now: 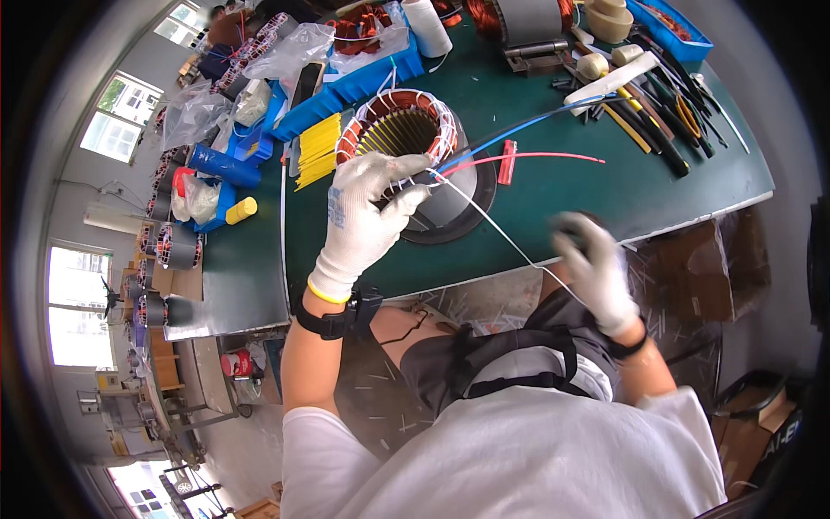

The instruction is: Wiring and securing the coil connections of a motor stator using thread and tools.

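A stator [398, 130] with copper windings, white lacing and yellow strips in its slots stands on a round turntable [445, 227]. My left hand [367, 203], in a white glove, is closed at its near rim, pinching a bundle of lead wires and a white cord. Blue lead wires [510, 130] and a red lead wire [536, 156] stretch to the right from that pinch. The white cord [488, 216] runs down toward my right hand [596, 272]. That gloved hand is smeared by motion, its fingers curved; whether it grips the cord is unclear.
A red lighter-like piece [507, 163] lies beside the stator. Hand tools [666, 112] cluster at the right, near white tape rolls [609, 19]. Yellow strips [317, 152] and blue bins [346, 91] sit left. The green table's front edge [657, 232] is before my lap.
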A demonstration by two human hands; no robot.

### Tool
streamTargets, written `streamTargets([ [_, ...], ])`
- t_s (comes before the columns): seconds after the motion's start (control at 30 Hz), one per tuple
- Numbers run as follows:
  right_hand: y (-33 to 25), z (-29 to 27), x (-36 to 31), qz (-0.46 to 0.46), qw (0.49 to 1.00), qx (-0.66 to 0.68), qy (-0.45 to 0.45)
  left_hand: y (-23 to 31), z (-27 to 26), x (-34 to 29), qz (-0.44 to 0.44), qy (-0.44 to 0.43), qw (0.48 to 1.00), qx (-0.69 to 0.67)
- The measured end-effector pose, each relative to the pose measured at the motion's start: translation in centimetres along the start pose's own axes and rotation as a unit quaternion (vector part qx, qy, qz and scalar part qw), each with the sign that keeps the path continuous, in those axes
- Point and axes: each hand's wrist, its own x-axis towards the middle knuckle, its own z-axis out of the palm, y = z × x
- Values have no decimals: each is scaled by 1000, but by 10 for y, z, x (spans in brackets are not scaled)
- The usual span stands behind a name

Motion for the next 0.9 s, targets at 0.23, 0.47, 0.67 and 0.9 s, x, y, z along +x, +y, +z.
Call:
streamTargets([
  [0.23,-110,74,58,44,975,162,-147,-9,7,-5,23,55,998,-19],
  [0.47,-127,56,102,-244,938,82,-234,-16,6,-8,83,40,996,6],
  [0.67,-104,79,111,-290,923,156,-201,-17,8,-12,75,39,995,43],
  [0.9,-79,85,71,-191,975,-86,-74,-20,14,-10,84,67,994,13],
])
